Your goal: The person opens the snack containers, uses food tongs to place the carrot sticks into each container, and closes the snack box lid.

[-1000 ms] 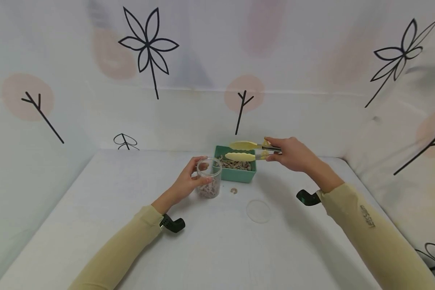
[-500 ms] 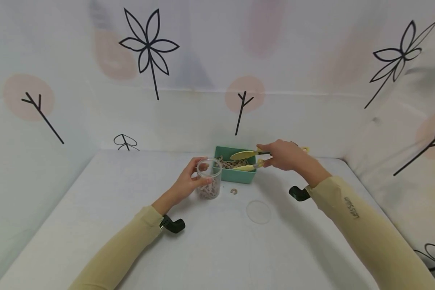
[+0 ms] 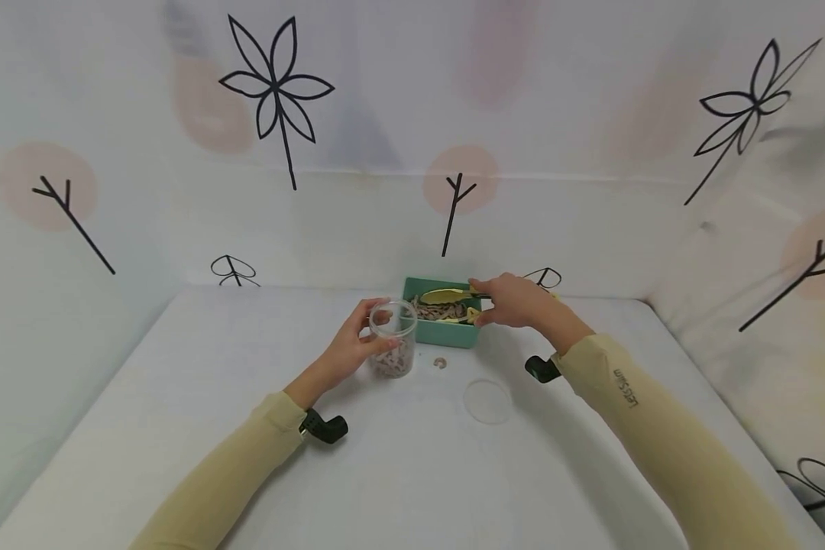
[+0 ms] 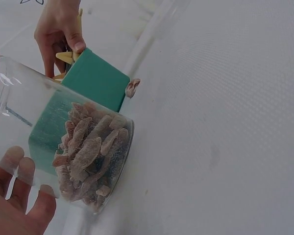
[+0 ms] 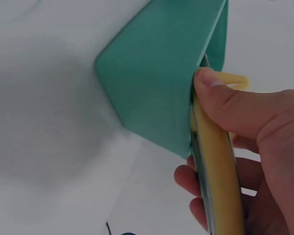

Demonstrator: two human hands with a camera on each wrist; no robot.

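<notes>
My left hand (image 3: 347,347) grips a clear plastic jar (image 3: 394,340) standing upright on the table. Inside its lower part lies a pile of brownish-grey dried strips (image 4: 90,156). My right hand (image 3: 516,300) holds yellow-tipped tongs (image 3: 447,296), thumb on one arm and fingers round the other. The tongs' heads reach down into a green rectangular box (image 3: 447,334) holding more of the same strips (image 3: 443,312). In the right wrist view the tongs' yellow handle (image 5: 218,171) lies against the box rim; their tips are hidden inside the box.
One small curled piece (image 3: 440,363) lies on the white table (image 3: 399,473) in front of the box. A clear round lid (image 3: 487,402) lies flat nearer to me. A patterned white cloth wall (image 3: 357,221) rises right behind the box.
My right hand has moved left and down, bringing the tongs from above the green box into it. My left hand and the jar have stayed in place.
</notes>
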